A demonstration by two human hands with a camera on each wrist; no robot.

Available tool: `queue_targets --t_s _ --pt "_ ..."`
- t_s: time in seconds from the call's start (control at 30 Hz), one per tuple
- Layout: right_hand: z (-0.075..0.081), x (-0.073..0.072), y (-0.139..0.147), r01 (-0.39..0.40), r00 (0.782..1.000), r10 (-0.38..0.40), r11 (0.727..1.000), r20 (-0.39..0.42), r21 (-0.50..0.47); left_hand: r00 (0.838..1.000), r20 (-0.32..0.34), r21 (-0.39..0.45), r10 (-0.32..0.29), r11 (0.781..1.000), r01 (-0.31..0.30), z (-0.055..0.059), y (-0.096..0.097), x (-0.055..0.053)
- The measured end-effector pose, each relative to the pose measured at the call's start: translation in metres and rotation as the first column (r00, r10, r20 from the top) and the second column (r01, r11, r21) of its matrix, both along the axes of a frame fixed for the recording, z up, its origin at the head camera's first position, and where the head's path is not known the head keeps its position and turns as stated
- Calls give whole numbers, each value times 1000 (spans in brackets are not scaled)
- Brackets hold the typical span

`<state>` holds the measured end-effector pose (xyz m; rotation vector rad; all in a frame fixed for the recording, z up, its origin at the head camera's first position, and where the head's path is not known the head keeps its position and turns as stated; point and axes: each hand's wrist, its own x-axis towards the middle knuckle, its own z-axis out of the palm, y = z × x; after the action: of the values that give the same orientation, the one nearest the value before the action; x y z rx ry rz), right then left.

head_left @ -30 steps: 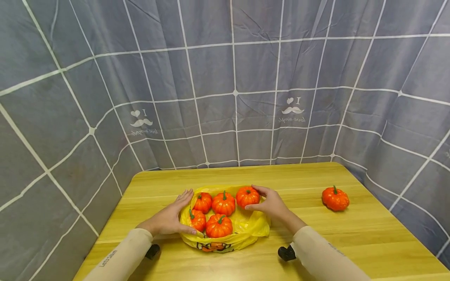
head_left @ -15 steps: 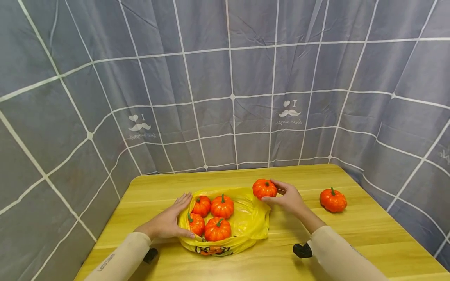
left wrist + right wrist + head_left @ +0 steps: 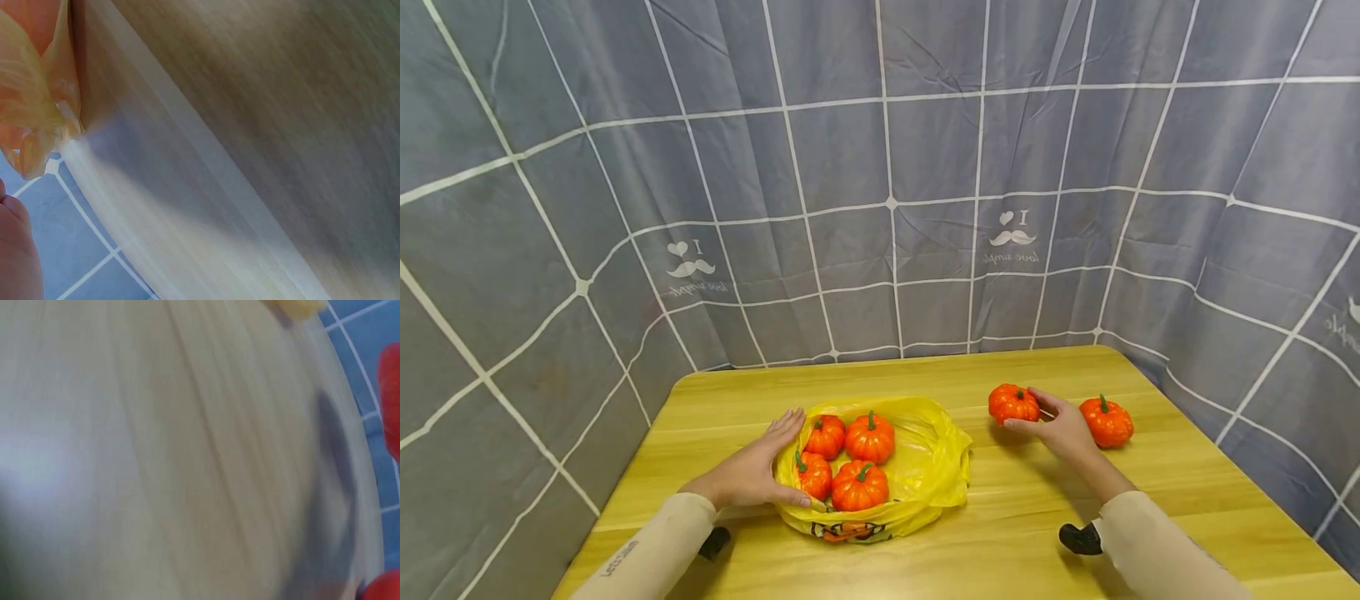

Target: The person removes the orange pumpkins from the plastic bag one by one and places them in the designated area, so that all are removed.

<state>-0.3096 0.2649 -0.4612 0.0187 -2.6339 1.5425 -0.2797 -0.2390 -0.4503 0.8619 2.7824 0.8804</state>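
In the head view my right hand (image 3: 1060, 427) pinches a small orange-red pumpkin (image 3: 1012, 404) above the table, right of a yellow plastic bag (image 3: 925, 467). A red part of the held pumpkin (image 3: 390, 403) shows at the right edge of the right wrist view. Several more pumpkins, including one at the front (image 3: 860, 487), sit inside the spread-open bag. My left hand (image 3: 752, 467) rests against the bag's left side, fingers extended and thumb at the front rim. In the left wrist view, part of the bag (image 3: 37, 87) appears at the upper left.
Another pumpkin (image 3: 1107, 421) stands on the right part of the wooden table (image 3: 970, 558), just beyond my right hand. A grey curtain with white grid lines (image 3: 850, 167) hangs around the table's back and sides.
My right hand has lifted the pumpkin out of the bag's right side and carried it right, towards the lone pumpkin. My left hand has stayed at the bag's left side.
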Motion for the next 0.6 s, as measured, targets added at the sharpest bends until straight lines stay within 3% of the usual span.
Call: queue_targets --t_s 0.23,0.6 --pt "-2 9 12 90 995 -93 991 32 99 1000 -1 1 -5 1000 5 1 -1 -1" --pt "-4 16 26 134 990 -138 979 15 156 1000 5 2 -1 1000 1 2 1 0"
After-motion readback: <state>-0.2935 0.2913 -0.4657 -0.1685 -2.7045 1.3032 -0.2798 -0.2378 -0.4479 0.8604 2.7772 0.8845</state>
